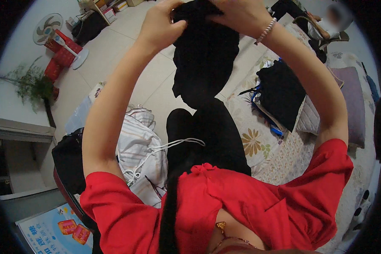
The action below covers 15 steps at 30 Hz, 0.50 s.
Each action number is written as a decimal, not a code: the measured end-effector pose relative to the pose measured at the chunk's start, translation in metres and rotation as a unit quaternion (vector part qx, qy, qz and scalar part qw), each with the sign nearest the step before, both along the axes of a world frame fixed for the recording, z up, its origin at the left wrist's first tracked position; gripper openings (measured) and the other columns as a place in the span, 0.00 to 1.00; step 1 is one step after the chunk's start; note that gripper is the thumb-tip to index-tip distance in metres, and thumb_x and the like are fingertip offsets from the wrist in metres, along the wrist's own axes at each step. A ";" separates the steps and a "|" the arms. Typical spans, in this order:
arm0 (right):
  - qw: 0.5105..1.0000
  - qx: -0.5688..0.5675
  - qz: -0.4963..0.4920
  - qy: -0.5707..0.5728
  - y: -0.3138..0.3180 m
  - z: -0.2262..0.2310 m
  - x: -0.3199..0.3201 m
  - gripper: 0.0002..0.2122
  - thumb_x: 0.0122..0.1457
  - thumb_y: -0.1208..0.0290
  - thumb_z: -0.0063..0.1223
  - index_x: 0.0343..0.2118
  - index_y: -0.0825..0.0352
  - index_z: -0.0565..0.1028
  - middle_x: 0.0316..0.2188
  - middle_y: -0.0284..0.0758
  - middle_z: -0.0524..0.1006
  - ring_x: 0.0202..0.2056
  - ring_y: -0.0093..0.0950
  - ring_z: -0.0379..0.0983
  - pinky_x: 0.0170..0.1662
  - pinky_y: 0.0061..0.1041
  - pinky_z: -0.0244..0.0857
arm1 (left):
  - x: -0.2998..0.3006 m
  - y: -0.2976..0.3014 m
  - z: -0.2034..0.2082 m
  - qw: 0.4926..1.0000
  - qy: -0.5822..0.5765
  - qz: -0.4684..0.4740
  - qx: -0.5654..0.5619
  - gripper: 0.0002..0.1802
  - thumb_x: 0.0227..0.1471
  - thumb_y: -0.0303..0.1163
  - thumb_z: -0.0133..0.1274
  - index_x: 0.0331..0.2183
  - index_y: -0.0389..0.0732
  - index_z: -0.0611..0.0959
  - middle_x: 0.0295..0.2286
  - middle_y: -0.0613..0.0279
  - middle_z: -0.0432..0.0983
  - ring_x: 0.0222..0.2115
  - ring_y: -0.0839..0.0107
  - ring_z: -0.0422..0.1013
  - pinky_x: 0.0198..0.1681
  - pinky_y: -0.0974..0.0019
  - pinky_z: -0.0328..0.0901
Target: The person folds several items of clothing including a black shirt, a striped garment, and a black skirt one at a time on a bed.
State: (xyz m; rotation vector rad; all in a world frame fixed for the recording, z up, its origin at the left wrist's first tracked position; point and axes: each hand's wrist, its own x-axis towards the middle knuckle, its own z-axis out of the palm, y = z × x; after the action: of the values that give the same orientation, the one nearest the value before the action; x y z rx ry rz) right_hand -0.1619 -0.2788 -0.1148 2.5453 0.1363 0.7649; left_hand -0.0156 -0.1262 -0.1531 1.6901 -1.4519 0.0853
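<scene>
Both my arms are raised in front of me. My left hand (160,26) and my right hand (241,15) grip the top edge of a black garment (205,59), which hangs down between them. A bead bracelet sits on my right wrist. Below the garment my legs in black trousers (211,135) rest on the bed. I wear a red top.
A pile of striped clothes with white cords (142,148) lies at my left. Folded black clothes (281,93) sit on the floral bedspread (258,144) at right, beside a purple pillow (353,101). A fan (51,29) stands on the tiled floor far left. Another person sits top right.
</scene>
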 end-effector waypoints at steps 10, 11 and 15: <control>0.925 0.190 0.198 0.261 0.018 -0.077 -0.144 0.11 0.48 0.71 0.52 0.36 0.65 0.72 0.30 0.36 0.74 0.35 0.35 0.72 0.38 0.31 0.67 | -0.154 0.053 -0.122 0.965 -0.198 -0.144 -0.091 0.15 0.30 0.32 0.59 0.26 0.40 0.75 0.29 0.56 0.71 0.31 0.61 0.69 0.33 0.57 0.63; 0.911 0.195 0.179 0.315 0.026 -0.103 -0.162 0.10 0.49 0.71 0.51 0.36 0.64 0.72 0.30 0.35 0.73 0.35 0.32 0.72 0.38 0.29 0.66 | -0.179 0.055 -0.152 0.970 -0.152 -0.182 -0.044 0.13 0.31 0.32 0.58 0.25 0.40 0.75 0.29 0.56 0.70 0.31 0.60 0.69 0.32 0.57 0.64; 0.840 0.267 0.123 0.457 0.044 -0.221 -0.246 0.13 0.48 0.72 0.50 0.38 0.63 0.73 0.30 0.32 0.72 0.36 0.28 0.70 0.42 0.28 0.63 | -0.263 0.063 -0.267 0.939 0.133 -0.308 0.079 0.12 0.37 0.34 0.59 0.23 0.38 0.75 0.28 0.53 0.70 0.29 0.53 0.69 0.33 0.55 0.65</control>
State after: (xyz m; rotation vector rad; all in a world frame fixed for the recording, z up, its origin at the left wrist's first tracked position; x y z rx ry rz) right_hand -0.4075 -0.2345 -0.3357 3.2528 0.6427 -0.4962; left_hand -0.2791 -0.0631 -0.4206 1.2331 -1.7386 -0.5934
